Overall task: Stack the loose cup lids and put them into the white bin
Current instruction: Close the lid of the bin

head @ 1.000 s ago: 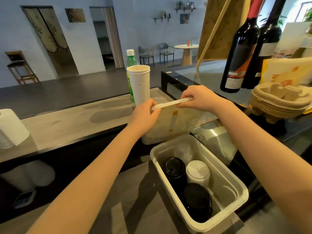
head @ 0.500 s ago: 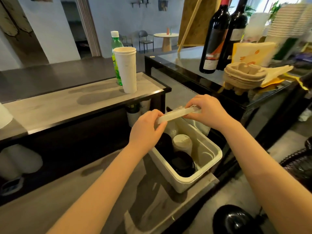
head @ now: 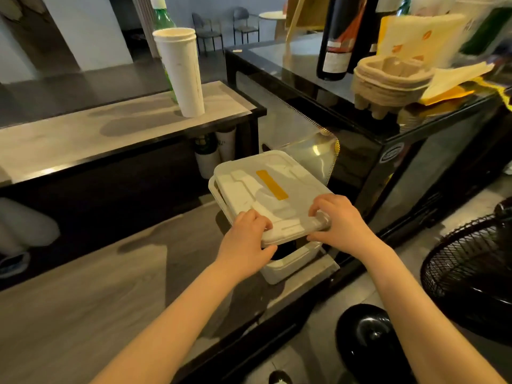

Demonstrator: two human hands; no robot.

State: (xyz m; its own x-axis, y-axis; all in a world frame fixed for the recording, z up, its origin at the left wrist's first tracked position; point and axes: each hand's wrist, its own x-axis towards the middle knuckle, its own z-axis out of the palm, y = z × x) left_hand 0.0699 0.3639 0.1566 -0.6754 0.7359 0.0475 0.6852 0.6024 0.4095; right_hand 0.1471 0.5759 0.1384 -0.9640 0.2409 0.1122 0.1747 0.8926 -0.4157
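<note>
The white bin sits on a low grey shelf, and only its near wall shows. A white bin cover with a yellow strip lies flat over it, its near edge slightly raised. My left hand grips the cover's near left edge, fingers on top and thumb under. My right hand grips the near right corner the same way. The cup lids inside the bin are hidden by the cover.
A tall white cup stack and a green bottle stand on the upper counter. Wine bottles, pulp cup trays and paper bags sit on the black glass cabinet to the right. A black fan stands at right.
Both hands have brought the cover down from upright above the bin to flat on top of it, hiding the lids. The view has tilted downward.
</note>
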